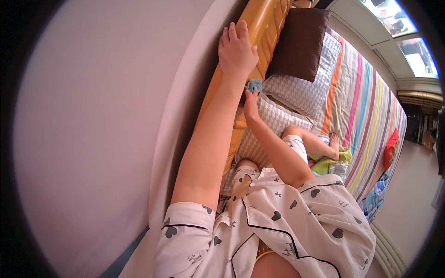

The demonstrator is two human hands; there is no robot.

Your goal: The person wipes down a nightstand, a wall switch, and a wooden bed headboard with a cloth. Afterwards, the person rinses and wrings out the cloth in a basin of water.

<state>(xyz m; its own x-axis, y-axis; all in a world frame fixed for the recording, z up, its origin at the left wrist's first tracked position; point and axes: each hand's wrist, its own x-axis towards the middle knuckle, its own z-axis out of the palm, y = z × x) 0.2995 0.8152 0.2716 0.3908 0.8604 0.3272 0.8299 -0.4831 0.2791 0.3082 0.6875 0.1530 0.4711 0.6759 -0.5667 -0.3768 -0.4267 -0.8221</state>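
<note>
Running from the middle toward the top of the frame, a wooden headboard (pixel 265 21) tilted rightward, its long axis steep, with a pale wall (pixel 92 116) at the left. A striped sheet (pixel 354 106) covered the bed on the right, below a bright window (pixel 419 56) in the upper right. A dark brown cushion (pixel 301 44) overlapped a checked pillow (pixel 301 95) near the top. The teal cloth (pixel 254 85) sat just above centre, beside the headboard, too crumpled to show a clear direction or long axis. The right hand (pixel 251 107) held it bunched at the fingertips; the left hand (pixel 237 50) lay over the headboard, fingers slightly spread, pointing toward the top.
</note>
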